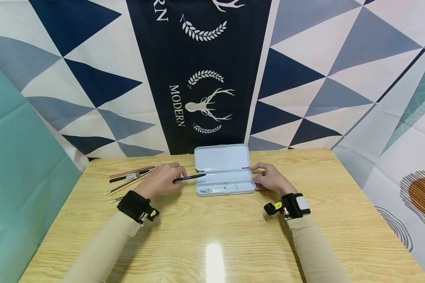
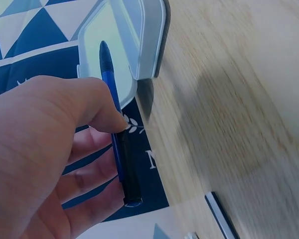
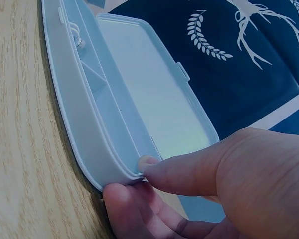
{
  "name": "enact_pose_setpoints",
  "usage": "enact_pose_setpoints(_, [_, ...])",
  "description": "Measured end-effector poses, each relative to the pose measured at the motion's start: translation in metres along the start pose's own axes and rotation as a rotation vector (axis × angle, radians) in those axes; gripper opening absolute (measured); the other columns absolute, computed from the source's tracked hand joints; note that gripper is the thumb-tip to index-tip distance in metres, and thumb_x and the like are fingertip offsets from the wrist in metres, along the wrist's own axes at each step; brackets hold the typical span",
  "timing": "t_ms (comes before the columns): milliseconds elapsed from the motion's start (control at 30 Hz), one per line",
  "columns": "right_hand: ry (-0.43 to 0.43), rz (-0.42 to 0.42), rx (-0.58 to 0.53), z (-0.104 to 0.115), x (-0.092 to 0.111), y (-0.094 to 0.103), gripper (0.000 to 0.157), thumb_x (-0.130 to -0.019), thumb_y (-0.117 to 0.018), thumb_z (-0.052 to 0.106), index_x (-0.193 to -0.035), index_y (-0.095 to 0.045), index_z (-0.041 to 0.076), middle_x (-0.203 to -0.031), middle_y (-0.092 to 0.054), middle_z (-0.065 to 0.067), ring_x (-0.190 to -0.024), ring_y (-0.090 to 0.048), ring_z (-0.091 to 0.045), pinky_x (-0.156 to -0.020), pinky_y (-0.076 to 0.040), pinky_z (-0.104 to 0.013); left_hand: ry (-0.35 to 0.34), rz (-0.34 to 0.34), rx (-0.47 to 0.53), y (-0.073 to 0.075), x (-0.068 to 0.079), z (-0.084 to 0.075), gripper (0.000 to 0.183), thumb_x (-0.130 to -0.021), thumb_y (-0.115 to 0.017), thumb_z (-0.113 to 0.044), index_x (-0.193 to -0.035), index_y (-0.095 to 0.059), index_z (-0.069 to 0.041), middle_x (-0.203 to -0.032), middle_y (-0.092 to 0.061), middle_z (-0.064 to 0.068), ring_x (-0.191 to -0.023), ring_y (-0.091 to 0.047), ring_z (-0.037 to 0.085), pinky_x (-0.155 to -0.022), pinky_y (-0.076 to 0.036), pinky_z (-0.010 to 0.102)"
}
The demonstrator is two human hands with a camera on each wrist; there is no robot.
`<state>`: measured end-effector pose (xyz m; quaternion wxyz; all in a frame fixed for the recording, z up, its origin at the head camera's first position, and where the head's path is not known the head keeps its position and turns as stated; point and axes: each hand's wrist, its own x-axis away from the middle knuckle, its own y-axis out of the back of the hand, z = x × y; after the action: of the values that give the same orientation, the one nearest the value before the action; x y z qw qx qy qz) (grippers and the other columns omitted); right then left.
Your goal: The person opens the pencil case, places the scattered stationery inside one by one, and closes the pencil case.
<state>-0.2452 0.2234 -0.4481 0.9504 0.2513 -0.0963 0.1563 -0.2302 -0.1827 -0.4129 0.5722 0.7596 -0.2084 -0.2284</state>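
Observation:
My left hand (image 1: 163, 180) pinches a dark blue pen (image 2: 127, 169) between thumb and fingers. The pen's tip reaches over the left end of a light blue pencil case (image 1: 226, 193), overlapping it in the head view. With its lid (image 1: 221, 156) raised at the back, the case lies on the table. A small compass-like tool (image 1: 207, 190) sits in its front compartment, while the long back compartment shows bare. At the case's right end, my right hand (image 1: 270, 179) grips the wall, thumb (image 3: 177, 174) over the inner rim and fingers outside.
Left of the left hand lie several writing tools on the wooden table (image 1: 184, 236): a red pencil (image 1: 127, 172), a black pen (image 1: 117, 179) and a yellow pencil (image 1: 127, 186) among them. A patterned cloth (image 1: 212, 59) hangs behind the table's far edge.

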Motion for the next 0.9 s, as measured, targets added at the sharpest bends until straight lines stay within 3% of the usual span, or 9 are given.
enact_pose_setpoints(333, [-0.004,-0.004,0.002,-0.001,-0.001,0.0,0.052,-0.108,-0.066,0.004,-0.159,-0.056,-0.004,-0.088,-0.065,-0.008,-0.073,-0.068,-0.014,-0.067,-0.062,-0.023,-0.023,-0.01,-0.012,-0.007,-0.009,-0.008,0.023,-0.095,-0.075,0.0,-0.114,-0.082,-0.012,-0.101,-0.076,0.005,-0.078,-0.06,0.011,-0.072,-0.053,0.03])
enact_pose_setpoints(900, [-0.013,-0.006,-0.002,0.0,0.0,0.0,0.052,-0.109,-0.065,0.005,-0.159,-0.055,-0.004,-0.087,-0.062,-0.006,-0.074,-0.068,-0.013,-0.068,-0.062,-0.022,-0.038,-0.008,-0.01,-0.01,-0.02,-0.02,0.027,-0.097,-0.073,0.0,-0.12,-0.082,-0.01,-0.109,-0.078,0.006,-0.076,-0.054,0.012,-0.07,-0.045,0.026])
